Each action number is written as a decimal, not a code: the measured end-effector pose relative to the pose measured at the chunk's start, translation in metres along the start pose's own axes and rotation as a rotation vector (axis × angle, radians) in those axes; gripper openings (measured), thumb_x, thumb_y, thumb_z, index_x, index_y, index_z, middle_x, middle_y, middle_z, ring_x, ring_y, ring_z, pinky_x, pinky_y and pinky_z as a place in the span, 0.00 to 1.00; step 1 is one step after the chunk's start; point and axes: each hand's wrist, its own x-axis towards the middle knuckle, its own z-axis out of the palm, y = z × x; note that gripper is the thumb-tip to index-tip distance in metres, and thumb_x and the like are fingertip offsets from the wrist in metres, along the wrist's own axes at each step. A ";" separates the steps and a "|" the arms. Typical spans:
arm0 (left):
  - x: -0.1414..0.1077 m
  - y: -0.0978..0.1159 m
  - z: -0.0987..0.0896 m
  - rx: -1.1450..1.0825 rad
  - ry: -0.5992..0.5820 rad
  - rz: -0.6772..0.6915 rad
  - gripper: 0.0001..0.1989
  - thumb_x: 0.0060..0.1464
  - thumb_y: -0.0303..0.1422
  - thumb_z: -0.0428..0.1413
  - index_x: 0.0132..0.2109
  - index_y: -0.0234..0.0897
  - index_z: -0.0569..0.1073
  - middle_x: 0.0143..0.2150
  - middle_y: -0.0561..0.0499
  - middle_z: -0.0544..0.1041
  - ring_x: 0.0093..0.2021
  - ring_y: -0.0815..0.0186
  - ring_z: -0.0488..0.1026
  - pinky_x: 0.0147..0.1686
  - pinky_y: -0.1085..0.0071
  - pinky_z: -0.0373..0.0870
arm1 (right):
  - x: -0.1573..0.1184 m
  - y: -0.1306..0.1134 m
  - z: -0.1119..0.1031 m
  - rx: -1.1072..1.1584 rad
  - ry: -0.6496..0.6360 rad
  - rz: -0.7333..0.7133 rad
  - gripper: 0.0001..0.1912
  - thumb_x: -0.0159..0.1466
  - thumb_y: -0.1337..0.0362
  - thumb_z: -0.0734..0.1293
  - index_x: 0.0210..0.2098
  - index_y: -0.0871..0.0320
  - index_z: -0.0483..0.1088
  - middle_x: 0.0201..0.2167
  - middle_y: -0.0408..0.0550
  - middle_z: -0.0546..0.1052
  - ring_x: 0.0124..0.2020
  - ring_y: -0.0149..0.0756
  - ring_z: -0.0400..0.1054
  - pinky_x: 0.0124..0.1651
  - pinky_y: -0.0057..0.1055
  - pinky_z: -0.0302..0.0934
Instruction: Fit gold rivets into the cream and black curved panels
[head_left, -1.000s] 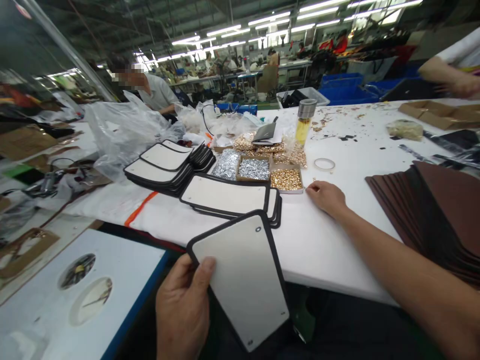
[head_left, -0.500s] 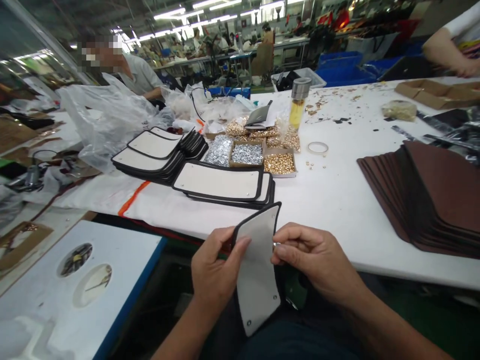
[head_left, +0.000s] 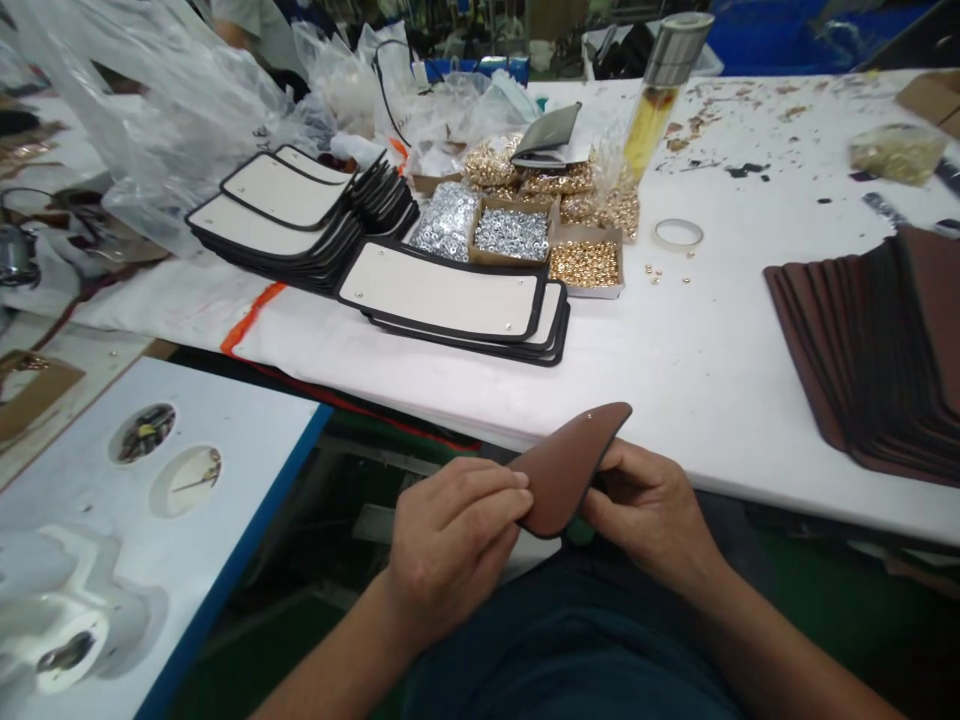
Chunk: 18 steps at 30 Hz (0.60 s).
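Note:
A curved brown panel (head_left: 566, 470) with a black edge is held over my lap, its brown face upward and a small metal fitting near its far edge. My left hand (head_left: 457, 530) grips its left side, fingers on top. On the right side my right hand (head_left: 649, 500) is closed on the edge, its fingertips partly behind the panel. Beyond my hands lies a short stack of white-faced panels (head_left: 442, 290) with black borders. Behind it are a box of silver rings (head_left: 512, 232) and a box of gold fittings (head_left: 585, 265).
Brown panels (head_left: 840, 340) fan out at the right. A taller stack of white-faced panels (head_left: 262, 230) stands at the left, by plastic bags (head_left: 172, 120). A bottle (head_left: 660, 100) and a tape ring (head_left: 679, 233) are further back. A white machine (head_left: 67, 600) sits lower left.
The held panel has turned from its white face to its brown face. My left fingers now lie across its top. The view has tilted down towards the table.

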 end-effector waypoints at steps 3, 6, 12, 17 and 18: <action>0.001 0.000 0.001 -0.028 0.010 0.016 0.17 0.58 0.15 0.59 0.51 0.37 0.74 0.45 0.44 0.86 0.45 0.64 0.83 0.48 0.64 0.84 | 0.001 -0.002 -0.004 -0.027 -0.001 -0.012 0.07 0.62 0.64 0.76 0.29 0.55 0.77 0.28 0.44 0.80 0.30 0.36 0.74 0.37 0.32 0.71; 0.000 0.000 0.001 -0.035 0.017 0.014 0.18 0.57 0.15 0.60 0.50 0.36 0.74 0.43 0.45 0.86 0.45 0.63 0.84 0.47 0.65 0.84 | 0.001 -0.006 -0.008 -0.033 -0.008 0.008 0.09 0.61 0.59 0.78 0.28 0.55 0.79 0.28 0.45 0.83 0.30 0.38 0.77 0.36 0.32 0.72; -0.006 -0.001 0.004 -0.054 0.014 0.012 0.18 0.58 0.16 0.60 0.52 0.37 0.74 0.43 0.46 0.87 0.44 0.63 0.84 0.47 0.65 0.84 | -0.006 -0.002 -0.013 0.002 -0.076 0.105 0.12 0.61 0.52 0.79 0.40 0.51 0.86 0.35 0.45 0.86 0.37 0.44 0.81 0.44 0.35 0.76; -0.009 -0.003 0.005 -0.035 0.006 0.013 0.21 0.56 0.15 0.61 0.55 0.36 0.74 0.44 0.46 0.86 0.44 0.63 0.84 0.47 0.64 0.84 | -0.009 0.002 -0.015 -0.003 -0.107 0.127 0.17 0.61 0.48 0.78 0.45 0.49 0.86 0.39 0.46 0.87 0.42 0.48 0.82 0.50 0.40 0.76; -0.009 -0.002 0.005 -0.033 0.003 0.009 0.21 0.56 0.16 0.60 0.55 0.36 0.74 0.43 0.46 0.86 0.44 0.63 0.84 0.47 0.64 0.84 | -0.009 0.002 -0.015 -0.003 -0.114 0.132 0.18 0.61 0.48 0.78 0.46 0.49 0.85 0.40 0.47 0.87 0.44 0.49 0.81 0.50 0.40 0.76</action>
